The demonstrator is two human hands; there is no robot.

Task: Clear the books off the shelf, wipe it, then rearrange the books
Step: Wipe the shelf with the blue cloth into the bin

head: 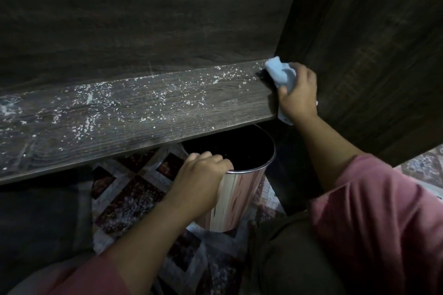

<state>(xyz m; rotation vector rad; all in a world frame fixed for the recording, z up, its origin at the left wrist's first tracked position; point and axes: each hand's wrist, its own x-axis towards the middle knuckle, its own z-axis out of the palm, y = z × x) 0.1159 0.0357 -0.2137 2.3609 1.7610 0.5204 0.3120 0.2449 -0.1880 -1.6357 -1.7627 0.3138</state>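
A right hand [298, 93] grips a blue cloth [280, 74] at the crumb-strewn shelf's [143, 112] far corner, while the left hand [203, 170] clasps a metal bin's [239, 199] rim below the edge, likely to catch sweepings; no books in view.

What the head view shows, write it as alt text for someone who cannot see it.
A person's right hand holds a blue cloth against the right end of a dark wooden shelf strewn with white specks. Their left hand grips the rim of a shiny metal bin just below the shelf's front edge, over a patterned floor.
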